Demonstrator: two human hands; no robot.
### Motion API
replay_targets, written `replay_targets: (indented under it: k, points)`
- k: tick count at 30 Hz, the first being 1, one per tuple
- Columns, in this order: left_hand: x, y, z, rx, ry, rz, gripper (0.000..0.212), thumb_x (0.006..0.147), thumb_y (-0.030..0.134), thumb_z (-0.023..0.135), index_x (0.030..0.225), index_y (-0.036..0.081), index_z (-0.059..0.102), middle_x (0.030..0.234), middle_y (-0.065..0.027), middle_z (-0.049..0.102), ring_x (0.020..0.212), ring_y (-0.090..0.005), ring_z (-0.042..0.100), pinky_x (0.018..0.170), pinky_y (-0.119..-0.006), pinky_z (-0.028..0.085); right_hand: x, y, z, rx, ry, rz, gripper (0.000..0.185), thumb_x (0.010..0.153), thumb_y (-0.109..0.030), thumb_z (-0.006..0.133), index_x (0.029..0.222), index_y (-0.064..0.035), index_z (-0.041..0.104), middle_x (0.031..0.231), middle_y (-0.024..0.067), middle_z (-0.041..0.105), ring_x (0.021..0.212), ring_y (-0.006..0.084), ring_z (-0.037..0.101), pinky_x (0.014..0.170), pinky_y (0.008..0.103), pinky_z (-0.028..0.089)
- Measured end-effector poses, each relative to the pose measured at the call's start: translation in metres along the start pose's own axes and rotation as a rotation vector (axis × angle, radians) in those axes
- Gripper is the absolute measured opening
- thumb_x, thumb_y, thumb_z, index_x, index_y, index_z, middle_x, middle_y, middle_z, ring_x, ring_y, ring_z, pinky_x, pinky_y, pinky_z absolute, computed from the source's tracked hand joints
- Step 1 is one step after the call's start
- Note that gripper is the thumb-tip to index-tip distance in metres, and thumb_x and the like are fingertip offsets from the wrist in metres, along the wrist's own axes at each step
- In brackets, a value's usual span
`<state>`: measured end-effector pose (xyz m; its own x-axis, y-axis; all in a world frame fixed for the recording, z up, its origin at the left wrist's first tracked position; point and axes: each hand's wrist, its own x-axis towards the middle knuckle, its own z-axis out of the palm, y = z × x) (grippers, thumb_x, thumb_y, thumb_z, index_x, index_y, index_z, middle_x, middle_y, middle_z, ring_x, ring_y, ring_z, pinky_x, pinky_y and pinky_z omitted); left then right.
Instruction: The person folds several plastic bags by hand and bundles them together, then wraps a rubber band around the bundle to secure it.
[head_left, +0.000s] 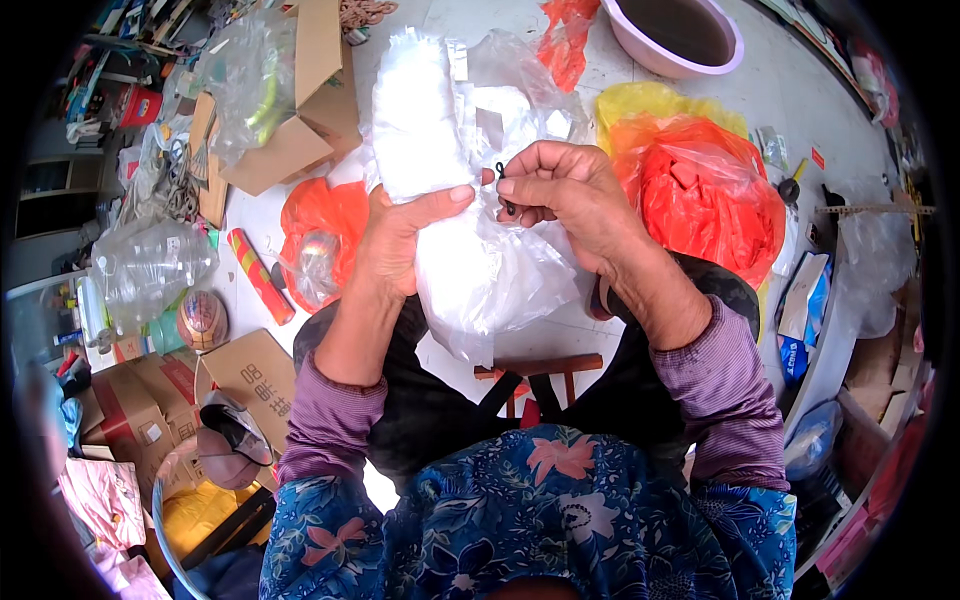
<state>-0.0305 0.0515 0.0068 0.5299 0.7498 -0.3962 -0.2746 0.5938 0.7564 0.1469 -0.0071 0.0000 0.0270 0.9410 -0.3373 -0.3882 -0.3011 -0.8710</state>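
Observation:
My left hand (405, 232) grips a thick bundle of clear and white plastic bags (416, 112) around its middle, thumb lying across the front. The bundle's lower part (487, 285) spreads out loosely below the thumb, above the floor between my knees. Just right of it, my right hand (574, 191) pinches a small black cord or elastic loop (501, 171) between thumb and fingers. The loop's upper end sticks up above the thumb, and a darker end shows below it. Whether the loop touches the bundle is hard to tell.
Right of my hands sits a filled red plastic bag (705, 202) on a yellow one (645, 97). A lilac basin (731, 64) of dark liquid stands beyond. An open cardboard box (319, 75) and a red bag (300, 262) lie left. A small wooden stool (540, 366) is between my legs.

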Motion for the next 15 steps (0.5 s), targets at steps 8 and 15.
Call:
replay_targets:
  k: [8, 15]
  points:
    - [-0.002, -0.004, -0.002, 0.044, 0.082, 0.001, 0.035, 0.069, -0.005, 0.072, 0.102, -0.005, 0.061, 0.090, -0.0133, 0.065, 0.078, -0.0219, 0.066, 0.070, -0.036, 0.056, -0.001, 0.012, 0.011, -0.212, -0.001, -0.156, 0.006, 0.071, 0.000, 0.067, 0.075, 0.0039, 0.067, 0.065, 0.0047, 0.063, 0.060, 0.0082, 0.055, 0.055, 0.0225, 0.044]
    - [-0.001, -0.008, -0.001, 0.030, 0.074, 0.032, 0.037, 0.068, -0.007, 0.071, 0.103, -0.005, 0.059, 0.090, -0.0123, 0.064, 0.077, -0.0221, 0.066, 0.070, -0.036, 0.056, -0.008, 0.007, 0.010, -0.263, -0.028, -0.168, 0.007, 0.072, -0.001, 0.065, 0.075, 0.0049, 0.066, 0.065, 0.0049, 0.063, 0.061, 0.0067, 0.053, 0.055, 0.0221, 0.043]
